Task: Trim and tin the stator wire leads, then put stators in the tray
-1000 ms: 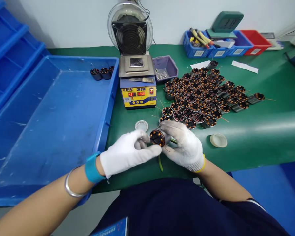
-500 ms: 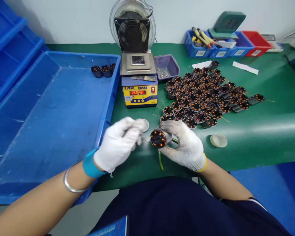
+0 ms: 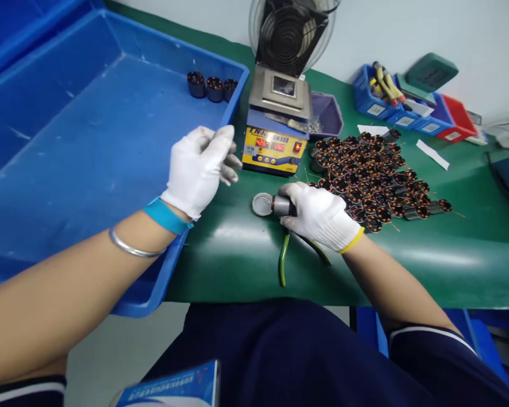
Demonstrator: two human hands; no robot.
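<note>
Right hand (image 3: 318,211) clamps a grey metal cylinder (image 3: 282,206); left hand (image 3: 196,168), apart, unclear. Three copper-wound cylinders (image 3: 214,90) stand trayed at eleven o'clock, dozens more (image 3: 365,189) untrayed at two.

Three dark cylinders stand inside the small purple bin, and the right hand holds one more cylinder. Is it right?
The container is wrong: the head view shows the three dark cylinders standing inside the large blue tray. The right hand does hold one more cylinder.

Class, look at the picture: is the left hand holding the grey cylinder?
No, the right hand grips the grey cylinder, while the left hand is raised apart from it.
</note>
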